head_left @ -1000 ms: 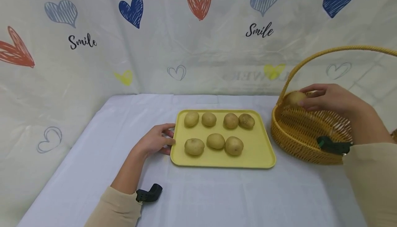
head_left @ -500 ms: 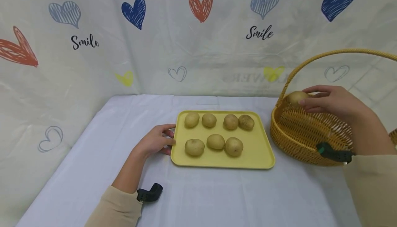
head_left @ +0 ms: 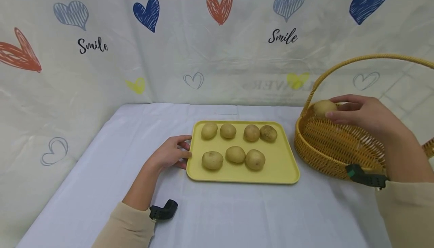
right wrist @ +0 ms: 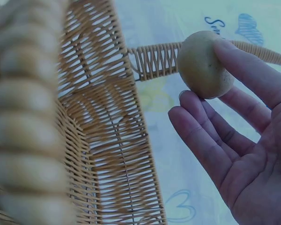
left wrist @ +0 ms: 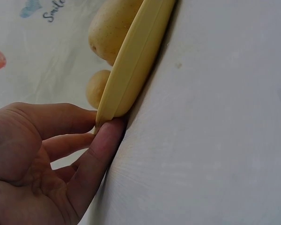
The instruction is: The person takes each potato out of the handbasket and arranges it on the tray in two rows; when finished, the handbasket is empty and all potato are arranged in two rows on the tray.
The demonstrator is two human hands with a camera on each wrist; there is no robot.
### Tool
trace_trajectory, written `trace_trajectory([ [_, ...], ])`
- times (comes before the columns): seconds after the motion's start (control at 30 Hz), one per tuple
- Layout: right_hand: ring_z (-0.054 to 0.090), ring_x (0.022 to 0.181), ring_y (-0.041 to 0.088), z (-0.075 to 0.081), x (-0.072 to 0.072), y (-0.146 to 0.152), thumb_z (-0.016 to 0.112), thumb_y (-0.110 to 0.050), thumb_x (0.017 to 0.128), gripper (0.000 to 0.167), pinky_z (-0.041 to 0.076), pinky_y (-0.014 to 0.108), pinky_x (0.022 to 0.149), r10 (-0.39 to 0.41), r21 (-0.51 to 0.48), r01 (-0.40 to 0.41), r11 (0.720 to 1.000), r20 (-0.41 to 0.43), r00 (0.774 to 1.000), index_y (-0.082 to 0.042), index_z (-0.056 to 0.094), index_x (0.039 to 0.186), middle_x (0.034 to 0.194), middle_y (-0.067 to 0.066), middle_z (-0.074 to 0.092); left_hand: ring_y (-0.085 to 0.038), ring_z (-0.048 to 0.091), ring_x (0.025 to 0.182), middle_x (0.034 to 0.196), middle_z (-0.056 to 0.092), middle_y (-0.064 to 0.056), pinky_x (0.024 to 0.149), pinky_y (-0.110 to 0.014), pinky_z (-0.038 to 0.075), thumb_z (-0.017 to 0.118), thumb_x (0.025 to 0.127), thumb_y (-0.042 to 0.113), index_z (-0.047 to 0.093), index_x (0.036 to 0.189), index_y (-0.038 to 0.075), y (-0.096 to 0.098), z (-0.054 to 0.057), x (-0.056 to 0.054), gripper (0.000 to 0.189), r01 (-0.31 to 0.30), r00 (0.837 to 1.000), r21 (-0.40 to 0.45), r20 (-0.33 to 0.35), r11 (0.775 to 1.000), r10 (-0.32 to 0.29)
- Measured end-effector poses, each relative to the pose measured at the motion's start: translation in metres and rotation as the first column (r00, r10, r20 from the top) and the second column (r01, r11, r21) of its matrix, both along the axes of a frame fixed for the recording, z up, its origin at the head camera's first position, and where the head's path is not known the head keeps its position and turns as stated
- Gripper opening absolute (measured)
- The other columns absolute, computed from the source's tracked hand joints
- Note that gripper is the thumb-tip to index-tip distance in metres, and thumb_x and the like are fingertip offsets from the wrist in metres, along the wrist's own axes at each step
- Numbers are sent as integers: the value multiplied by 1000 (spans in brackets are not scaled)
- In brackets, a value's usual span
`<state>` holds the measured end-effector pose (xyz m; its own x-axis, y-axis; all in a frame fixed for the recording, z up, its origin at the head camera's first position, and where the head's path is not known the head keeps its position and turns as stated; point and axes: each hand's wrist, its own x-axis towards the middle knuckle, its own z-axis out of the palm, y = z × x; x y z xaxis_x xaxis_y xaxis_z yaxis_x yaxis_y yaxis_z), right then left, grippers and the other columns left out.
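Note:
My right hand (head_left: 366, 114) pinches a potato (head_left: 324, 107) between thumb and fingers above the wicker basket (head_left: 333, 161), near the left foot of its handle. In the right wrist view that potato (right wrist: 202, 64) is off the basket's floor, beside the woven rim. My left hand (head_left: 169, 153) holds the left edge of a yellow tray (head_left: 281, 170). The left wrist view shows the thumb and fingertips against the tray's rim (left wrist: 131, 65). Several potatoes lie on the tray in two rows, among them a front-left potato (head_left: 212, 160) and a speckled back-right potato (head_left: 268, 133).
The basket's tall arched handle (head_left: 373, 56) rises over its opening, close to my right hand. A white cloth (head_left: 237, 214) covers the table. Behind it hangs a white curtain (head_left: 176, 52) printed with hearts.
My right wrist and forearm have dropped slightly, while the potato in that hand has hardly moved. The left hand and the tray stay in place.

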<state>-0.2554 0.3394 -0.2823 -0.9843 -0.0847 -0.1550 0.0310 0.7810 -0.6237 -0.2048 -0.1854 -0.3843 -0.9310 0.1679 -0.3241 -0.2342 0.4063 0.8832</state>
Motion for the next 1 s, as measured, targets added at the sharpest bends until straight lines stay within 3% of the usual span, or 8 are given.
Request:
trace_trajectory([
  [0.07,64,92,3,0,2,-1,69,-66,88,93,53,38,86,2,23,-2,1000,-9,1000,-12,37,158,150,30,48,-20,65,78,120,52,-15,67,-35,65,66,93,-1,42,157,7,0,0,0,68,1,1000,-1,-1,1000,-1],
  [0.17,64,91,2,0,6,-3,71,-63,89,86,52,30,80,6,26,-5,1000,-34,999,-15,43,154,145,24,54,-20,65,77,120,52,-15,67,-35,65,66,93,-1,42,157,7,0,-1,0,68,4,1000,1,-4,1000,-4],
  [0.3,63,91,-1,0,10,-8,74,-58,89,79,52,25,77,4,2,-4,1000,-61,998,-17,47,151,124,-1,65,-20,65,77,120,52,-15,67,-35,65,66,93,-1,42,157,6,0,-1,0,69,6,1000,1,-6,1000,-6],
  [0.4,61,94,1,0,13,-12,75,-58,89,78,50,29,82,0,-21,-1,1000,-51,999,-18,47,151,111,-16,63,-20,65,76,119,52,-15,67,-35,65,66,93,-2,42,157,6,0,-2,0,69,5,1000,4,-8,1000,-5],
  [0.67,54,103,5,-4,20,-17,72,-60,91,78,42,49,97,21,-33,-22,999,-17,1000,-23,44,154,116,-15,61,-20,65,77,119,52,-15,67,-35,65,66,92,-2,42,157,7,-1,-2,-1,70,2,1000,17,-5,1000,-2],
  [0.83,56,101,0,-8,23,-21,73,-55,92,73,42,48,97,36,-58,-39,998,-42,998,-23,46,152,111,-21,62,-21,65,81,120,51,-15,68,-35,65,66,93,-2,41,157,7,-1,-2,-2,70,2,1000,18,3,1000,-2],
  [1.0,58,102,0,-14,26,-28,74,-47,94,64,41,46,97,76,-82,-82,993,-69,995,-21,51,148,114,-15,65,-21,65,84,121,51,-15,68,-36,65,66,93,-2,41,157,8,-1,-3,-2,70,-3,1000,20,6,1000,3],
])
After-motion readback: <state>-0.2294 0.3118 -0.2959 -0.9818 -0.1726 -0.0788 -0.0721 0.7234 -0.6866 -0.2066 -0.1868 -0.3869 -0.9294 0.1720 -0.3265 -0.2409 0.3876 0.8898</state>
